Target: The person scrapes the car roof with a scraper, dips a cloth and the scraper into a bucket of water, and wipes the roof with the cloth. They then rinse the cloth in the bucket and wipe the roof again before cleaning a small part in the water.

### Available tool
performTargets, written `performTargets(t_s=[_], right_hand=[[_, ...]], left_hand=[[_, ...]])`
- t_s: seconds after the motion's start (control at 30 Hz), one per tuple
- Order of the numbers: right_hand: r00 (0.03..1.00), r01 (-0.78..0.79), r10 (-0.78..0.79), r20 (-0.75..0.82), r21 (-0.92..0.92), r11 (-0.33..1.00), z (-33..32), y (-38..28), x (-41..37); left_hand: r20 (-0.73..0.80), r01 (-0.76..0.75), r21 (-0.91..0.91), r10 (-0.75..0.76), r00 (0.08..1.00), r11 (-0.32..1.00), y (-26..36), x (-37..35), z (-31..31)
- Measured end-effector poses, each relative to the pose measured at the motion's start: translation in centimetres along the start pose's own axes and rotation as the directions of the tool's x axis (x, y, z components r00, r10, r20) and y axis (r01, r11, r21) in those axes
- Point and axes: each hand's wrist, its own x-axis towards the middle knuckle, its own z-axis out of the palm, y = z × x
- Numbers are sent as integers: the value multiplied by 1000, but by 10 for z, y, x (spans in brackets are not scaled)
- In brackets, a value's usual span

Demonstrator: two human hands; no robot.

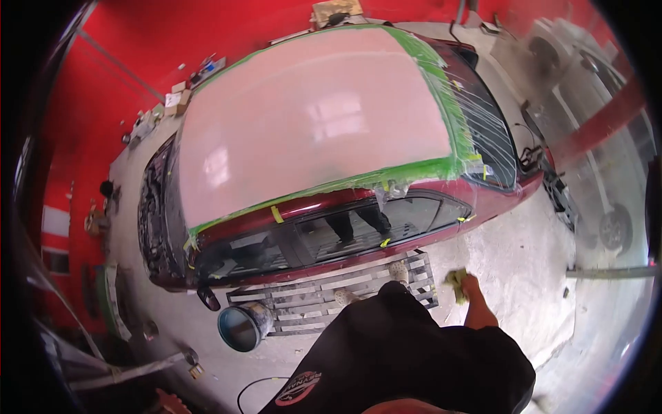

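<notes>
My right hand (470,286), out to the right of my body, is closed on a crumpled yellow-green cloth (455,287). A dim reddish shape at the lower left edge appears to be my left hand (171,401); its fingers are too dark to make out. In front of me is a dark red car (331,207), its roof (289,110) pale pink and glossy with window reflections. Green masking (414,168) borders the roof, with bits of yellow tape (277,214) along the side. Clear plastic film hangs near the rear door.
I stand on a slatted pallet (310,293) beside the car. A bucket (256,323) of greyish liquid stands at its left end. A cable (252,388) lies on the floor. Boxes (177,102) line the red wall; another vehicle (593,131) shows behind hazy sheeting at right.
</notes>
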Motion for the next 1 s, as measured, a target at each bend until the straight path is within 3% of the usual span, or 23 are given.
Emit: performTargets(t_s=[0.03,0.07,0.1,0.13,0.17,0.2,0.23,0.27,0.3,0.37,0.4,0.47,0.53,0.6,0.63,0.73,0.83,0.93,1.0], right_hand=[[999,-9,17,34,-226,974,-9,13,-17],[995,-75,85,52,-160,984,-3,59,-7],[962,-249,221,163,183,951,15,158,38],[888,-433,336,314,322,842,3,174,30],[889,-413,285,357,361,836,-33,125,-14],[885,-437,349,309,293,850,-48,88,-31],[908,-384,341,242,160,909,-68,35,-58],[932,-326,317,176,23,945,-87,-21,-79],[936,-304,302,184,-15,952,-95,-17,-62],[969,-130,165,182,-192,973,-101,8,-7],[977,-34,89,192,-275,961,-100,14,22],[963,24,30,267,-199,980,-98,-16,55],[949,84,-36,313,-144,986,-86,-65,71],[910,119,-68,409,-100,988,-70,-129,61],[897,217,-147,416,-126,968,-58,-149,62],[809,489,-315,496,-270,829,-11,-190,80],[699,679,-461,547,-305,668,45,-233,63],[613,695,-404,679,-220,684,110,-275,22],[509,592,-334,793,-41,805,157,-301,-24]], left_hand=[[-10,32,-24,-33,999,999,-48,0,27],[110,226,60,-231,967,972,-102,-4,56],[-39,-175,113,180,983,978,-172,-25,94],[-73,-275,46,278,958,960,-216,-81,131],[20,-291,93,290,957,952,-237,-120,160],[40,-395,66,393,919,916,-259,-154,193],[107,-279,149,265,958,949,-263,-198,213],[152,-449,165,427,891,878,-322,-129,242],[222,-470,107,440,870,876,-341,-149,260],[199,-501,159,469,860,851,-375,-180,291],[207,-454,83,430,879,887,-352,-260,287],[169,-458,172,431,886,872,-348,-326,282],[139,-398,29,391,910,917,-394,-313,288],[85,-368,11,366,927,930,-431,-317,288],[78,-344,-3,344,936,939,-446,-320,287],[8,-285,16,285,959,958,-498,-318,292],[87,-131,-89,139,986,987,-524,-331,302],[2,-177,-185,180,984,967,-537,-346,309],[-34,-140,-191,136,990,972,-554,-340,318]])
